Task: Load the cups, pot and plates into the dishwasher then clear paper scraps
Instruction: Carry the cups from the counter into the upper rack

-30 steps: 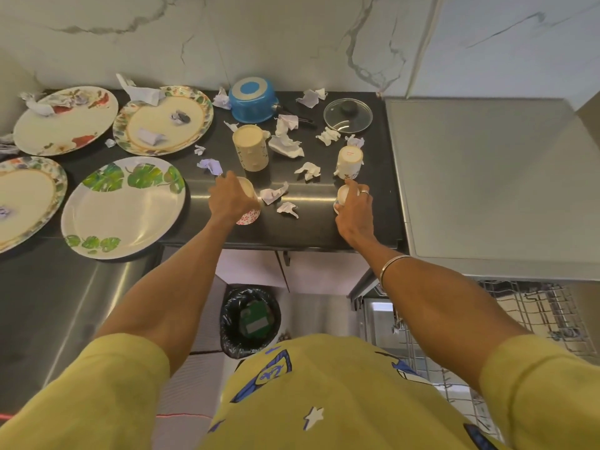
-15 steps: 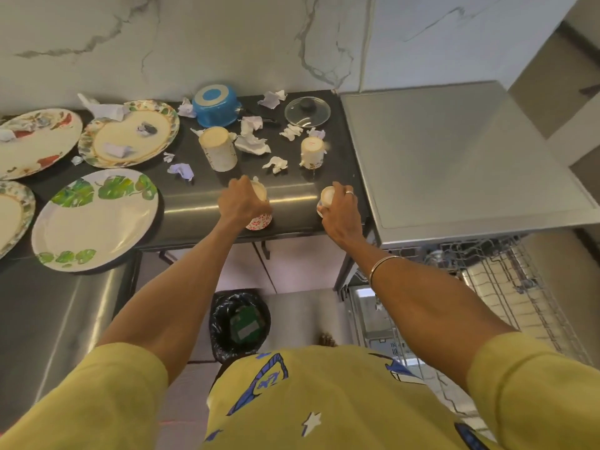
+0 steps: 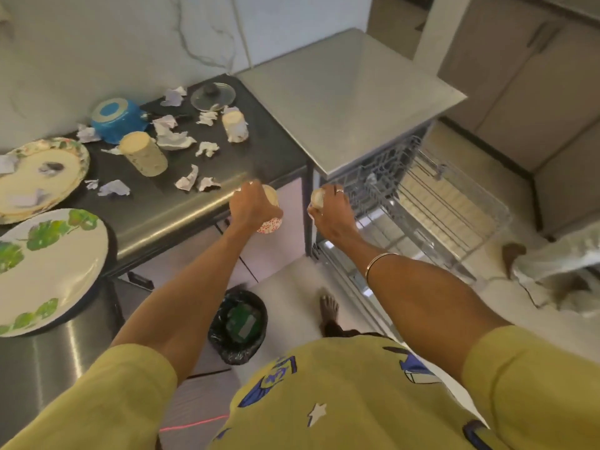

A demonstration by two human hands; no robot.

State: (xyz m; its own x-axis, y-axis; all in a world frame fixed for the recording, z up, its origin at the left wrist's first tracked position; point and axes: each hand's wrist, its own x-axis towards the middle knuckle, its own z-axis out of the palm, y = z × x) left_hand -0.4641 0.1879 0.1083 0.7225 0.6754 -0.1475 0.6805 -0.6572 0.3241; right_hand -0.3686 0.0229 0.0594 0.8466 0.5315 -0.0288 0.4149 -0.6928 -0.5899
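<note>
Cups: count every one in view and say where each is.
4. A tall cream cup and a small cream cup stand upside down on the dark counter; the left hand holds a red-patterned cup; the right hand holds a small pale cup. None seems hidden.

yellow printed shirt [image 3: 341, 394], gold bangle [image 3: 378, 263], ring [image 3: 338, 190]

We see a black-lined bin [image 3: 238, 326] on the pale floor [image 3: 292, 287] below the dark counter [image 3: 181, 209]. A bare steel worktop [image 3: 350, 99] sits to the right, against the marbled wall [image 3: 130, 43]. Grey cabinets [image 3: 519, 76] stand beyond, and a crumpled clear bag [image 3: 558, 274] lies near them.
</note>
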